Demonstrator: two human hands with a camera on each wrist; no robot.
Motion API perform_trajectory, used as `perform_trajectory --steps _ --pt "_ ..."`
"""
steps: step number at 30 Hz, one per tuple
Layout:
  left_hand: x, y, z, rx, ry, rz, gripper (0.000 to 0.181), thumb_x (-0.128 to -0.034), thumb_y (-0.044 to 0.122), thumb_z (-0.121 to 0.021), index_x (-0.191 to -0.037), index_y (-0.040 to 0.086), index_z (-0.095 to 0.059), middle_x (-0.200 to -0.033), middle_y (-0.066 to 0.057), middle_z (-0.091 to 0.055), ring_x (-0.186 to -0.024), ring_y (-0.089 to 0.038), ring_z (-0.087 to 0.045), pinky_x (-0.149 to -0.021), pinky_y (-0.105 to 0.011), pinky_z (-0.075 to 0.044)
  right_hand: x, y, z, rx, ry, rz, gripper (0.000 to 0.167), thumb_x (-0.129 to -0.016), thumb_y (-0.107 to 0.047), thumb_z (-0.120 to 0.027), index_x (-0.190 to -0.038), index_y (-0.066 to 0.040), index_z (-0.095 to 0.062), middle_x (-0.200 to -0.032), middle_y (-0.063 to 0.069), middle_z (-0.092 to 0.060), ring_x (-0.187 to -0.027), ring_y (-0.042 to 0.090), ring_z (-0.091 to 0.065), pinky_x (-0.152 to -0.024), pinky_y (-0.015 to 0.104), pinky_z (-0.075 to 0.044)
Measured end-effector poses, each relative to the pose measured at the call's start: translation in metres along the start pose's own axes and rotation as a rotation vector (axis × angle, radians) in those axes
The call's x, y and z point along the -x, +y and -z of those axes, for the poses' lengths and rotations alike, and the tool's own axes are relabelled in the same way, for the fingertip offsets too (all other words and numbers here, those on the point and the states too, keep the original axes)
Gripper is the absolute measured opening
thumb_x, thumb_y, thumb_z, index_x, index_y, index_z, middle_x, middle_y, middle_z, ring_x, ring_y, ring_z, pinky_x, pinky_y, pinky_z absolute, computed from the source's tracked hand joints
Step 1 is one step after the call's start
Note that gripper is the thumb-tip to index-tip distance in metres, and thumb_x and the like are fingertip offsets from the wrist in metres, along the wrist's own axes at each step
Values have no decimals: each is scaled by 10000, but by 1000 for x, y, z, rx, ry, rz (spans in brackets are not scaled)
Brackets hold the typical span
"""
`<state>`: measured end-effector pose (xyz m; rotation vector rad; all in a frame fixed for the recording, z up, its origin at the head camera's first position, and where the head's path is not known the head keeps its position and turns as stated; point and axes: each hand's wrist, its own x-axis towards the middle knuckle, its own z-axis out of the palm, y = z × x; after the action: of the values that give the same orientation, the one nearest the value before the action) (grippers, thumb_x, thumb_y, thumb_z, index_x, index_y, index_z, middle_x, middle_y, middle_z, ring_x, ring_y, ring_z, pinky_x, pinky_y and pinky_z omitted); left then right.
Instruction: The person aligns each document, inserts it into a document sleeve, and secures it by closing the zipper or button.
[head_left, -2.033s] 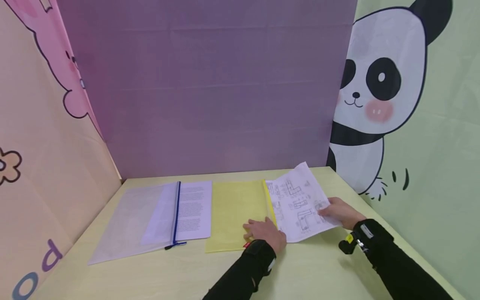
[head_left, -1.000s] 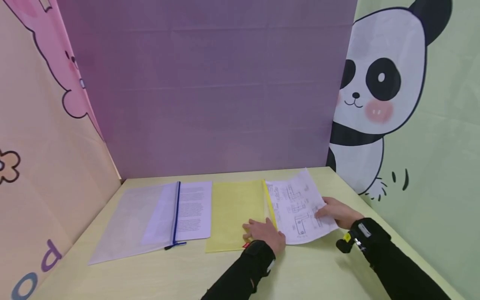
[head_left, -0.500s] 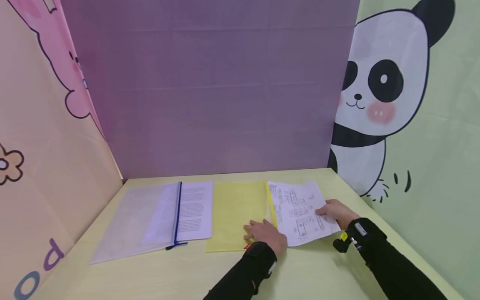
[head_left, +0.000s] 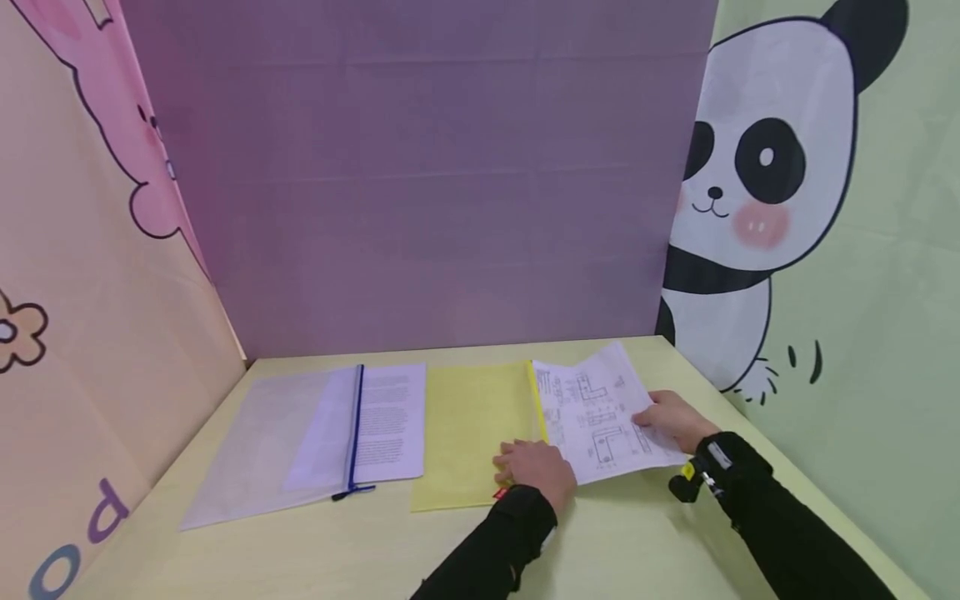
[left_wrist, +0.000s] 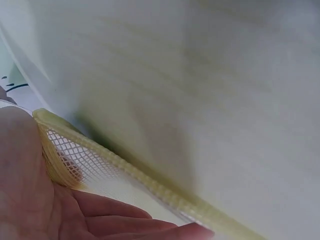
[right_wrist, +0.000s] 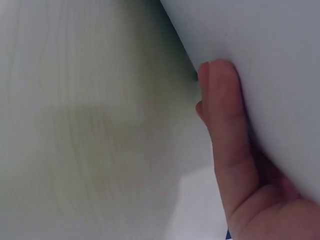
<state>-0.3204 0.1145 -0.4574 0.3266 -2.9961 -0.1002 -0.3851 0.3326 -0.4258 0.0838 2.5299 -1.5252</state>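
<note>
My right hand (head_left: 675, 419) pinches the right edge of a white paper sheet (head_left: 600, 417) printed with technical line drawings. The sheet's far corner curls up, and its left edge meets the yellow-trimmed opening of a yellow mesh zipper pouch (head_left: 472, 425); how far it reaches inside is hard to tell. At the pouch's near right corner, my left hand (head_left: 536, 471) holds the opening's edge. Close up, the left wrist view shows the mesh (left_wrist: 95, 160) between thumb and fingers. In the right wrist view, fingers (right_wrist: 227, 110) lie against the paper's underside (right_wrist: 280, 65).
On the left lies a clear zipper pouch (head_left: 255, 433) with a blue zip (head_left: 355, 425). A printed text sheet (head_left: 390, 421) sticks out of its right side. Beneath everything is a pale wooden table (head_left: 300, 550), with a purple wall (head_left: 450, 183) behind.
The sheet sank flatter toward the table with my right hand, then its far corner and near edge rose again in the last half second. My left hand shifted slightly right along the pouch.
</note>
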Motion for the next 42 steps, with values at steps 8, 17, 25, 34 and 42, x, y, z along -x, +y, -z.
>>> perform_trajectory --steps 8,17,25,34,42 --pt "3 -2 4 25 3 0 499 -946 422 -591 -1247 46 -722 -1303 -250 -638 -1115 -495 -631 -807 -564 -574 0 -4 -1 -3 -5 6 464 -985 -4 -563 -1411 134 -444 -1103 204 -666 -853 257 -678 -729 377 -572" --pt "5 -2 7 53 -31 15 531 -950 416 -593 -1279 9 -687 -1302 -264 -631 -1165 -489 -604 -866 -563 -555 1 -6 4 3 -15 16 439 -985 -4 -550 -1384 150 -455 -1057 185 -681 -829 252 -687 -719 381 -582" --pt "5 -1 2 8 -46 5 559 -958 448 -578 -1324 33 -662 -1317 -246 -629 -1183 -472 -601 -879 -551 -553 3 -5 2 26 -12 37 401 -982 -19 -564 -1332 163 -493 -994 157 -695 -793 239 -690 -693 368 -580" --pt "5 -1 4 3 -67 8 546 -967 446 -574 -1365 79 -645 -1335 -252 -622 -1197 -472 -604 -914 -547 -548 -2 -7 -7 58 -47 49 394 -1009 -31 -519 -1354 155 -477 -1017 160 -682 -809 227 -677 -711 351 -563" --pt "4 -2 5 -21 -75 6 534 -973 459 -566 -1425 177 -612 -1358 -229 -614 -1206 -461 -599 -916 -535 -545 -10 -7 -6 101 -56 44 387 -1008 -17 -521 -1356 146 -480 -999 158 -687 -796 241 -687 -704 359 -570"
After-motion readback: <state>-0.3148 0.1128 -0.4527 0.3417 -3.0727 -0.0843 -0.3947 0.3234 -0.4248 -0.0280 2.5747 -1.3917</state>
